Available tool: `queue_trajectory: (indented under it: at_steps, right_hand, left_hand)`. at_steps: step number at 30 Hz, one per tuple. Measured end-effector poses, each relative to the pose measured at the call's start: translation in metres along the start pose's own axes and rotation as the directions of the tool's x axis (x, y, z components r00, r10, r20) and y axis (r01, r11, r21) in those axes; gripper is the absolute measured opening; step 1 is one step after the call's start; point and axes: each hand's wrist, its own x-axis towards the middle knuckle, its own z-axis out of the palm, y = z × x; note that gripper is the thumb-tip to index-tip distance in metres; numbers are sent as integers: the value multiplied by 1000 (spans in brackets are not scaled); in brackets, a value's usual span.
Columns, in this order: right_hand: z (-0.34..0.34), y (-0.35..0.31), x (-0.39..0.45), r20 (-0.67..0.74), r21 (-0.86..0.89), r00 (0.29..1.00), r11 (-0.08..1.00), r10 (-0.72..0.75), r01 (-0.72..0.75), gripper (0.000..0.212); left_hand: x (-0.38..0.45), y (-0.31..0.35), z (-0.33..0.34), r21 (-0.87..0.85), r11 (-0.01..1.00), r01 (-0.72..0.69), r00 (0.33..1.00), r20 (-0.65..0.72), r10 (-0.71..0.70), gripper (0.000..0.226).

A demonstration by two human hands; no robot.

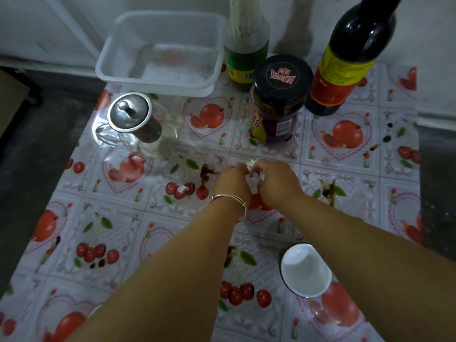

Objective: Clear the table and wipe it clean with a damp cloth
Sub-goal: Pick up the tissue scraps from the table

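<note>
Both my hands meet over the middle of the table (pixel 103 233), which wears a fruit-patterned cover. My left hand (pixel 230 183), with a bangle on its wrist, and my right hand (pixel 277 180) together grip a crumpled white tissue (pixel 253 180) between them. Dark brown sauce stains (pixel 206 172) lie just left of my hands, and more stains (pixel 329 191) sit to the right. A small white scrap (pixel 182 188) lies on the cover left of the hands.
At the back stand a clear plastic tub (pixel 158 77), a green-labelled bottle (pixel 245 45), a black-lidded jar (pixel 278 99) and a dark bottle (pixel 345 60). A glass teapot with steel lid (pixel 133 119) is at left. A white cup (pixel 306 270) sits near right.
</note>
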Motion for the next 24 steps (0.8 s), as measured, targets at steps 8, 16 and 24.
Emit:
queue_trajectory:
  at_steps: [8, 16, 24]
  right_hand:
    - [-3, -9, -12, 111, 80, 994, 997, 0, -9, 72]
    - [14, -29, -8, 149, -42, 985, 996, 86, -81, 50]
    - [44, -50, -10, 90, -115, 996, 993, -9, 20, 23]
  left_hand:
    - [-21, -11, 2, -51, 999, -10, 1000, 20, 11, 22]
    - [-32, -37, 2, -121, 993, -19, 998, -54, 12, 16]
    - [-40, -76, -16, -101, 994, 33, 976, -211, -54, 23]
